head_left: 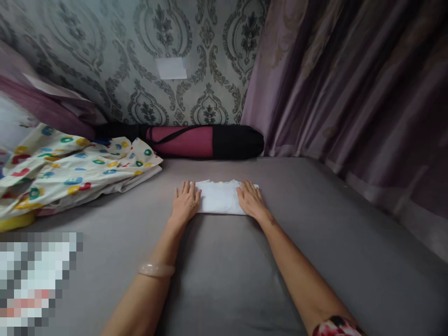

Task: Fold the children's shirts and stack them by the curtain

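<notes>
A white folded cloth (220,198), possibly a garment, lies flat on the grey bed sheet (224,275). Its outline is a low rectangle with a slightly uneven far edge. My left hand (185,201) rests palm down over its left end, fingers stretched forward. Over the right end lies my right hand (250,199), also palm down with its fingers out. Both hands press on the cloth without gripping it. The parts of the cloth under my palms are hidden.
Left of the cloth lies a crumpled white fabric (87,163) with a colourful print. A pink and black rolled bag (185,141) lies against the patterned wall (206,56). Purple curtains (315,79) hang along the right. A pixelated patch covers the lower left corner.
</notes>
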The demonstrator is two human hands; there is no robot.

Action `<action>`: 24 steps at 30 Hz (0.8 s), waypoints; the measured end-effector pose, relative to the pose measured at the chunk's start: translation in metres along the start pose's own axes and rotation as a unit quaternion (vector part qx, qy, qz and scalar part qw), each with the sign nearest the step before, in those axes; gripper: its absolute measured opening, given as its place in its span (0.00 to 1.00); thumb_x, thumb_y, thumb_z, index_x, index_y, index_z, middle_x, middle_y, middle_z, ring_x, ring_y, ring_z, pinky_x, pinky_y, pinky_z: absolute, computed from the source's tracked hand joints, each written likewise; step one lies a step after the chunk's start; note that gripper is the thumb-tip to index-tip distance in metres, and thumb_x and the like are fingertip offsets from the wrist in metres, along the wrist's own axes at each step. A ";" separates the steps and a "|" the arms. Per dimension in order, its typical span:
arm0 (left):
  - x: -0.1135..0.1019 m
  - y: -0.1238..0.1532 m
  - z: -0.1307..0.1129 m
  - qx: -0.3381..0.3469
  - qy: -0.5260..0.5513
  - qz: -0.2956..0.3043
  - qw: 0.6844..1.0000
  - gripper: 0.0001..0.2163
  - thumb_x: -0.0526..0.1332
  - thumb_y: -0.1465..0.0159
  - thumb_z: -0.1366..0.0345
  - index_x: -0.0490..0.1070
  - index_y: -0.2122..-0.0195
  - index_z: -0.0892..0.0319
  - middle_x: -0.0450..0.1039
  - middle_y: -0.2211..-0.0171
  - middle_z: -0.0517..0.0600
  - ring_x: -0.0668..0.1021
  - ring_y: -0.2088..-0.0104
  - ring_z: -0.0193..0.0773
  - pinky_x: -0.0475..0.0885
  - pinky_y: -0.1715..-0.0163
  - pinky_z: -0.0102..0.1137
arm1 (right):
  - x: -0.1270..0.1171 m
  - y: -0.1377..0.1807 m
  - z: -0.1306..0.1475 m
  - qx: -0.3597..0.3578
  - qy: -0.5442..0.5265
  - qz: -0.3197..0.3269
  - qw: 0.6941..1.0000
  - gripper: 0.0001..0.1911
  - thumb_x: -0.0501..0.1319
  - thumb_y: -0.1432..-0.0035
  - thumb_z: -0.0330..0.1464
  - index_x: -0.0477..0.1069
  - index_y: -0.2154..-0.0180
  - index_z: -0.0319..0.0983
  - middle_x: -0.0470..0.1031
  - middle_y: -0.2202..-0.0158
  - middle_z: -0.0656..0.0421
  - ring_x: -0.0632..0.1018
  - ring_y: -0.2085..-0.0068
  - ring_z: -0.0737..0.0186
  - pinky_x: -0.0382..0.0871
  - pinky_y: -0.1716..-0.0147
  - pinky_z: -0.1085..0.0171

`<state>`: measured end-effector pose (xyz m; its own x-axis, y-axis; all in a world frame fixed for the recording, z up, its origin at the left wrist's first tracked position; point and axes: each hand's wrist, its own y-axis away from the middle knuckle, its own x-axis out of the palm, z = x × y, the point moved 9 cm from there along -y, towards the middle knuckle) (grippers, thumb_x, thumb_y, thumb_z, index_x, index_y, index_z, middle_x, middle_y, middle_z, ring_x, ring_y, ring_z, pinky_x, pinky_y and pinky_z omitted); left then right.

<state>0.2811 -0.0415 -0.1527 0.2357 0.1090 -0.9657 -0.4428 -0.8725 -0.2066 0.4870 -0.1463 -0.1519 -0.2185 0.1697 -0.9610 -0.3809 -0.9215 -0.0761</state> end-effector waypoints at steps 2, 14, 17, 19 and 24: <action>-0.009 0.001 -0.005 0.015 -0.005 -0.037 0.999 0.27 0.39 0.29 0.57 0.56 0.35 0.65 0.54 0.33 0.60 0.55 0.33 0.48 0.49 0.35 0.47 | -0.006 0.000 -0.002 -0.003 0.009 -0.027 1.000 0.34 0.36 0.31 0.42 0.51 0.34 0.27 0.50 0.32 0.46 0.50 0.31 0.51 0.41 0.34 0.52; 0.019 0.002 0.001 0.011 0.030 0.086 0.996 0.28 0.41 0.29 0.55 0.51 0.34 0.68 0.47 0.32 0.63 0.51 0.32 0.50 0.51 0.36 0.48 | 0.016 0.000 -0.013 -0.012 0.028 -0.004 1.000 0.34 0.36 0.31 0.43 0.51 0.34 0.26 0.49 0.31 0.47 0.50 0.31 0.52 0.42 0.34 0.55; 0.017 0.001 0.003 0.008 0.054 0.071 0.996 0.27 0.42 0.30 0.56 0.53 0.35 0.66 0.49 0.32 0.63 0.52 0.32 0.50 0.51 0.36 0.50 | 0.015 0.000 -0.012 -0.010 0.024 -0.003 1.000 0.34 0.37 0.32 0.43 0.51 0.34 0.26 0.49 0.31 0.47 0.49 0.31 0.52 0.41 0.34 0.55; 0.014 0.000 0.005 0.003 0.074 0.054 0.996 0.25 0.43 0.30 0.57 0.56 0.36 0.64 0.52 0.33 0.62 0.55 0.33 0.49 0.53 0.37 0.50 | 0.014 -0.001 -0.012 -0.006 0.021 0.007 1.000 0.34 0.37 0.32 0.42 0.51 0.34 0.26 0.49 0.31 0.47 0.48 0.31 0.52 0.41 0.34 0.55; -0.002 -0.003 0.009 0.010 0.111 -0.020 0.994 0.22 0.44 0.30 0.60 0.60 0.39 0.64 0.60 0.36 0.61 0.61 0.35 0.47 0.55 0.37 0.48 | 0.006 -0.004 -0.013 -0.008 0.012 0.056 0.998 0.35 0.36 0.32 0.43 0.50 0.34 0.27 0.49 0.31 0.46 0.49 0.31 0.54 0.43 0.35 0.56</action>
<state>0.2741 -0.0353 -0.1517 0.4374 0.0330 -0.8987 -0.4454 -0.8602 -0.2483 0.4986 -0.1455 -0.1611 -0.2381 0.0570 -0.9696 -0.3417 -0.9394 0.0287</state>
